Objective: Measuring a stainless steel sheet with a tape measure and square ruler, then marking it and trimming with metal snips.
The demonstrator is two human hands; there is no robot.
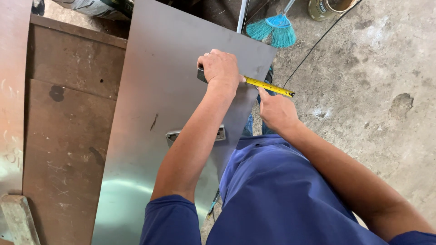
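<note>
I am measuring. The yellow tape measure (pixel 269 86) lies across the top corner of the grey metal sheet (pixel 154 104). My left hand (pixel 220 68) wraps tight around the tape's case on the sheet. My right hand (pixel 276 111) pinches the tape near its end, past the edge. Next, I think, I must hold it flat and read it. A blue broom (pixel 274 31) lies on the floor.

Yellow tape blade (pixel 269 85), teal broom (pixel 274 30)

A yellow tape measure (pixel 268 86) with a dark case lies stretched rightward across the far right edge of a smooth grey metal sheet (pixel 154 113), its tip past the edge.
</note>
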